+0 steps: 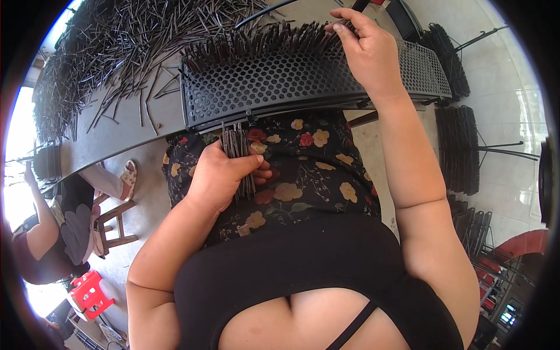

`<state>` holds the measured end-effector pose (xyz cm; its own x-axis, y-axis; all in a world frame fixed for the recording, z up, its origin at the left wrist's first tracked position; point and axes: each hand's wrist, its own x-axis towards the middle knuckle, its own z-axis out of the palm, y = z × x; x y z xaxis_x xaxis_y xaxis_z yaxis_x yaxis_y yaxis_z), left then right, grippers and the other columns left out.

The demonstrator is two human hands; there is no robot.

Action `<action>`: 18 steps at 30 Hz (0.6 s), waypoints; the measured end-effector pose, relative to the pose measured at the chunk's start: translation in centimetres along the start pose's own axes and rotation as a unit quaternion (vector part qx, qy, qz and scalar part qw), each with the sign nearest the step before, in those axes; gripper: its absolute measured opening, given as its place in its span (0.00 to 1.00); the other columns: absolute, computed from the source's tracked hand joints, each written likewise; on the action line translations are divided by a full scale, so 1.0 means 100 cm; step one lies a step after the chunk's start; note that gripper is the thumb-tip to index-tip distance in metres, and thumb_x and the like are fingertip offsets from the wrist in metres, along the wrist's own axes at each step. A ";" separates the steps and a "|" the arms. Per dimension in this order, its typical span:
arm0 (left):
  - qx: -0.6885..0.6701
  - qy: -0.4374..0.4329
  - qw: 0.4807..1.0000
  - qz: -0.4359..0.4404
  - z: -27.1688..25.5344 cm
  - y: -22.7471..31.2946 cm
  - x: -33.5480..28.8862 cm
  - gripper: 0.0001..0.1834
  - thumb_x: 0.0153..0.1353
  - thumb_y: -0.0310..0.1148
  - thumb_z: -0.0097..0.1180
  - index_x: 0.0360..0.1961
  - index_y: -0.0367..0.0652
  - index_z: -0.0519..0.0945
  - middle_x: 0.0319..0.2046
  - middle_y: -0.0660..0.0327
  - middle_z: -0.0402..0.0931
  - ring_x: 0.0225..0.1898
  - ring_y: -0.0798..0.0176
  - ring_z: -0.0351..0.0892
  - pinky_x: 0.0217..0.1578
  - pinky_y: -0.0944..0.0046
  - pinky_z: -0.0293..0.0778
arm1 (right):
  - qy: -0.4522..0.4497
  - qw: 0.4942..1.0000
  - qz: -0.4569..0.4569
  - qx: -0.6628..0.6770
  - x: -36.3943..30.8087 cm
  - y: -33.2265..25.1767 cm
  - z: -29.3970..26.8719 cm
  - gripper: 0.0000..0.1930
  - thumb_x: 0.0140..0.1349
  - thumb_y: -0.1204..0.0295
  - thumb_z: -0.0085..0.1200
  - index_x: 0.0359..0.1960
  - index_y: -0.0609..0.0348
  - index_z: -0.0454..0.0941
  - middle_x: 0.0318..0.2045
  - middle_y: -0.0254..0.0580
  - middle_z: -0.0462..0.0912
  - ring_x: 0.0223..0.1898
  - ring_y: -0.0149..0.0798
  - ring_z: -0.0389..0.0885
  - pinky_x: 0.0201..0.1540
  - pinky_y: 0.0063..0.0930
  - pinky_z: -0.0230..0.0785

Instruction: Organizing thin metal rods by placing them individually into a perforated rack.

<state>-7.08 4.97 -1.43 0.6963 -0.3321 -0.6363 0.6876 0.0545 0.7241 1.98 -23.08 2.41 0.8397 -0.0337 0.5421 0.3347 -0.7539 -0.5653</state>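
Observation:
My left hand point(224, 172) is closed around a bundle of thin dark strips point(236, 143), held over my lap. The strips stand roughly parallel and stick out above and below my fingers. On the table edge in front of me lies a black perforated metal panel point(262, 87) with round holes. Many similar strips stand upright in a dense row point(256, 44) along its far side. At the right end of that row is my right hand point(370, 49), thumb and fingers curled together among the strips. What its fingertips grip is too small to make out.
A big loose heap of dark strips point(128, 44) covers the table's far left, some scattered nearer. Bristly black racks point(458, 149) with rods stand on the floor at right. At left are another person point(44, 233), a wooden stool point(116, 224) and a red plastic stool point(90, 294).

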 end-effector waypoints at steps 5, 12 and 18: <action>-0.007 0.002 1.000 0.008 0.001 -0.003 -0.005 0.09 0.60 0.21 0.60 0.39 0.31 0.74 0.31 0.49 0.81 0.32 0.56 0.86 0.31 0.62 0.84 | 0.012 1.000 -0.009 0.014 -0.004 -0.004 -0.002 0.11 0.67 0.74 0.55 0.49 0.59 0.82 0.36 0.38 0.89 0.40 0.28 0.87 0.44 0.20 0.76; 0.005 0.012 1.000 0.014 0.002 0.000 -0.004 0.04 0.61 0.19 0.57 0.37 0.32 0.76 0.31 0.48 0.81 0.32 0.53 0.86 0.32 0.59 0.84 | 0.022 0.998 -0.047 -0.028 -0.003 -0.005 -0.004 0.10 0.67 0.74 0.55 0.47 0.61 0.81 0.36 0.40 0.89 0.40 0.32 0.88 0.44 0.22 0.77; 0.001 0.009 1.000 0.016 0.000 -0.001 -0.002 0.04 0.61 0.19 0.57 0.36 0.31 0.75 0.31 0.48 0.81 0.32 0.53 0.86 0.32 0.59 0.85 | 0.010 0.999 -0.048 -0.015 -0.003 -0.003 -0.005 0.10 0.67 0.75 0.55 0.47 0.61 0.81 0.36 0.41 0.88 0.40 0.32 0.87 0.44 0.22 0.77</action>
<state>-7.36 5.02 -1.38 0.7213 -0.3129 -0.6179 0.6649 0.0630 0.7443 1.36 -23.15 2.75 0.7955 0.0277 0.6054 0.4005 -0.7738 -0.4908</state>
